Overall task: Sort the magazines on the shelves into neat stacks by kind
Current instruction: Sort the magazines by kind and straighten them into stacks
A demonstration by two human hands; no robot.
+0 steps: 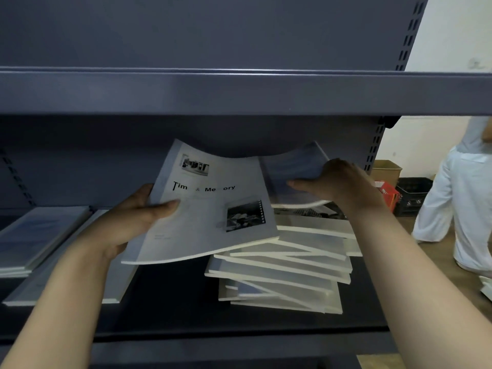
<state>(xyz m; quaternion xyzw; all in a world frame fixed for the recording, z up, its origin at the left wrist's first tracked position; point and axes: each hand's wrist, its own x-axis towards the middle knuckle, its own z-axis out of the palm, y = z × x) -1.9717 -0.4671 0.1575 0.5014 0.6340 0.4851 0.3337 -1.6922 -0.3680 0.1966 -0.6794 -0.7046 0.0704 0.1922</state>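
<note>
Forearms fill the bottom of my view, both reaching into the shelf [186, 310]. Left hand [133, 219] grips the white mag [210, 209], thumb on the cover, fingers under; I'd say it's lifted off the messy pile [282, 272] to carry over to a like stack. Right hand [338, 179] curls round the edge of a blue-cover mag [290, 169], bowed up under the upper shelf [239, 91], prob. peeled away to split kinds. Count: 2 mags in hand. Pile on the right holds approx 8, skewed; can't tell exactly. On the left, 2 flat stacks: blue stack [37, 233] & a pale stack [117, 291] beside it, partly hidden. Person in white [458, 209] stands well right.
</note>
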